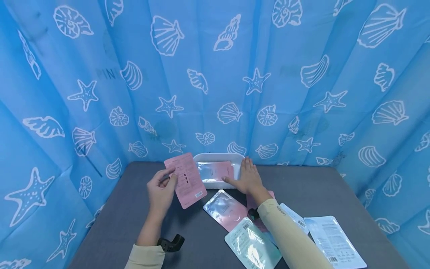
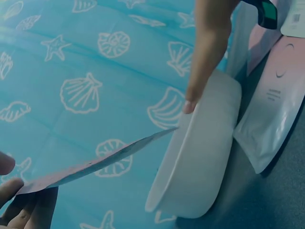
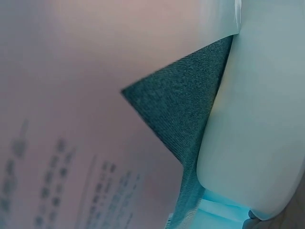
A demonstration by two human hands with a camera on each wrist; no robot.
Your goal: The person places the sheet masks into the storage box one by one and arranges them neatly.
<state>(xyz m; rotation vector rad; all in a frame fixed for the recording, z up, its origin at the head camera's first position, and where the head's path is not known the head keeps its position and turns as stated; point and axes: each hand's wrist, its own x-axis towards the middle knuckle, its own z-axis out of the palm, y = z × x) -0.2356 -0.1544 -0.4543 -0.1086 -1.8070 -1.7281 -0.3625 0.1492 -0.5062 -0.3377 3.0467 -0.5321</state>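
My left hand [image 1: 162,192] pinches a pink flat packet [image 1: 186,181], probably a sheet mask sachet, between thumb and fingers. The packet is tilted up beside the left end of a white tub [image 1: 218,185]. In the left wrist view the same packet [image 2: 95,166] appears nearly edge-on, its far corner near the tub's rim. Inside the tub lies a silver-and-pink packet [image 1: 215,171]. My right hand [image 1: 249,179] rests on the tub's right end, fingers straight, thumb stretched toward the packet inside. Whether that thumb touches the packet, I cannot tell.
In front of the tub lie a silver-pink packet [image 1: 226,210] and a green packet [image 1: 252,244]. A white-blue packet [image 1: 334,241] is at the right, with others partly under my right forearm. A blue shell-print curtain [image 1: 208,93] hangs behind the grey table [image 1: 114,224].
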